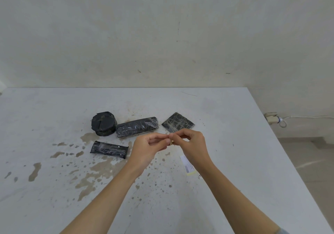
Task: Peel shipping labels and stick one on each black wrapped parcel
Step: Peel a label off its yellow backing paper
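Several black wrapped parcels lie on the white table (pixel 54 111): a round one (pixel 103 124), a long one (pixel 137 127), a flat square one (pixel 178 122) and a small bar (pixel 109 149). None of them shows a label. My left hand (pixel 150 147) and my right hand (pixel 191 145) meet above the table in front of the square parcel. Both pinch a small label (pixel 171 142) edge-on between their fingertips; most of it is hidden. A sheet of labels (pixel 188 165) lies on the table under my right wrist.
The table top is stained with brown blotches at the front left. Its right edge runs diagonally, with floor beyond. A power strip and cable (pixel 274 119) lie on the floor by the wall at right. A plain wall stands behind the table.
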